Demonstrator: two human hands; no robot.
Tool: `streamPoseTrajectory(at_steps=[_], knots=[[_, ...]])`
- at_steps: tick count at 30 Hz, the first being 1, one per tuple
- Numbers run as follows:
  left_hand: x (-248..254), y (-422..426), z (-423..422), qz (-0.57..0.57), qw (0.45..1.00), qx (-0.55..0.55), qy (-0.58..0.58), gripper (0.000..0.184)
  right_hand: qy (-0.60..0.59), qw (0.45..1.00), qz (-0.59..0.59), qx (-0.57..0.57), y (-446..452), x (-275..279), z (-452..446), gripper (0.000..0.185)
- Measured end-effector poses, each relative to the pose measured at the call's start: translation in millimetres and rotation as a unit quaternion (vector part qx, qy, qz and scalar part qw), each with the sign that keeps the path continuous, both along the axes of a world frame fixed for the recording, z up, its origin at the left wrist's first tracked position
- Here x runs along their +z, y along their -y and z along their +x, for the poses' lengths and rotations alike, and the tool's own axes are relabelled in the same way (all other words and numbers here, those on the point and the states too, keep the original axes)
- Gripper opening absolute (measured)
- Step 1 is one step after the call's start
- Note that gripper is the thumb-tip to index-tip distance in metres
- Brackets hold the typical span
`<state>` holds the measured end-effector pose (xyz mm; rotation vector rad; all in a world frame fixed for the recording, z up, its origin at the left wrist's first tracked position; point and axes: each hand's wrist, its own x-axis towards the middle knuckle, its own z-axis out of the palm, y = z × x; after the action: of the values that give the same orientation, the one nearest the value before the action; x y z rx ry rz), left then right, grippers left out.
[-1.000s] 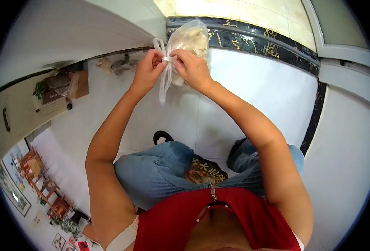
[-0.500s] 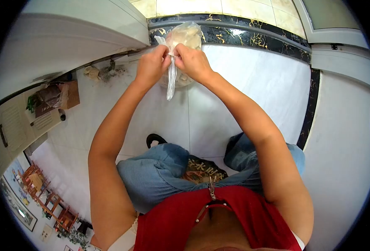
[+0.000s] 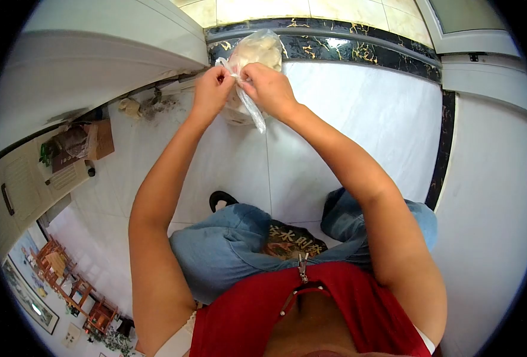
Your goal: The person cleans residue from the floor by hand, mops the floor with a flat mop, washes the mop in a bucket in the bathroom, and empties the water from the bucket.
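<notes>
A clear plastic bag (image 3: 262, 50) with pale contents rests on the white floor against the dark marble threshold. My left hand (image 3: 213, 89) pinches the gathered top of the bag from the left. Close beside it, my right hand (image 3: 266, 89) grips the same gathered plastic, its fingers curled. Between the hands the plastic is bunched into what looks like a knot, with a twisted tail (image 3: 251, 110) hanging down to the right. The fingertips partly hide the knot.
A cardboard box (image 3: 100, 140) and loose debris (image 3: 156, 106) lie by the cabinet at the left. A dark marble threshold (image 3: 317, 49) crosses the top. Wooden furniture (image 3: 79, 285) stands at the lower left; a slipper (image 3: 222, 199) is near my knee.
The bag's loops, spread a second ago, are now gathered into a narrow tail that has swung to the right. My hands drew together, then slightly shifted at the knot. The view has shifted a little.
</notes>
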<state>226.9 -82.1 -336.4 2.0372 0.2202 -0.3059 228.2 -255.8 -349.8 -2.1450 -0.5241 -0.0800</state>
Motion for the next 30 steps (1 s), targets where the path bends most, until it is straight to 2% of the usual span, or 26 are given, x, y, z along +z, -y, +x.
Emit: streamPoseTrajectory(at_steps=[2,5,8,11,14,17,20,23,26,27,29,30], knots=[[-6,-2,-3,0.003,1.0,-0.01,0.02,0.013,-0.014,0.999,-0.034,0.005,-2,-3,-1,0.016],[-5,-6,-2,-0.021,0.996,0.073,-0.039,0.017,-0.017,0.999,-0.025,0.022,-3,-2,-3,0.015],[-1,-6,-5,-0.014,0.993,0.095,-0.063,0.016,-0.014,0.999,0.009,0.033,-4,-6,-7,0.015],[3,-7,-9,0.006,0.995,-0.052,0.085,0.014,-0.023,0.999,0.033,0.025,-3,-5,-13,0.016],[-1,-14,-8,0.116,0.979,-0.142,0.088,0.013,0.011,0.999,0.038,0.028,-2,-1,-12,0.018],[17,-5,-16,0.133,0.976,-0.117,0.127,0.012,0.016,0.999,-0.004,0.035,1,3,-12,0.019],[2,-12,-20,-0.024,0.998,0.063,0.005,0.02,0.022,0.999,-0.016,0.046,-3,11,-17,0.016],[-7,-35,-13,-0.152,0.963,0.174,-0.137,0.022,0.018,0.999,0.021,0.041,-9,9,-25,0.015],[7,-24,-23,-0.15,0.962,0.185,-0.137,0.021,-0.026,0.999,0.038,0.012,-15,12,-33,0.014],[4,-22,-25,-0.07,0.986,0.123,-0.086,0.022,-0.046,0.998,0.04,0.0,-17,15,-36,0.014],[-5,-20,-28,0.097,0.995,0.0,0.013,0.024,-0.078,0.994,-0.069,0.02,-17,22,-36,0.015],[-3,-16,-29,0.118,0.992,0.016,0.033,0.025,-0.093,0.987,-0.125,0.031,-17,24,-37,0.015]])
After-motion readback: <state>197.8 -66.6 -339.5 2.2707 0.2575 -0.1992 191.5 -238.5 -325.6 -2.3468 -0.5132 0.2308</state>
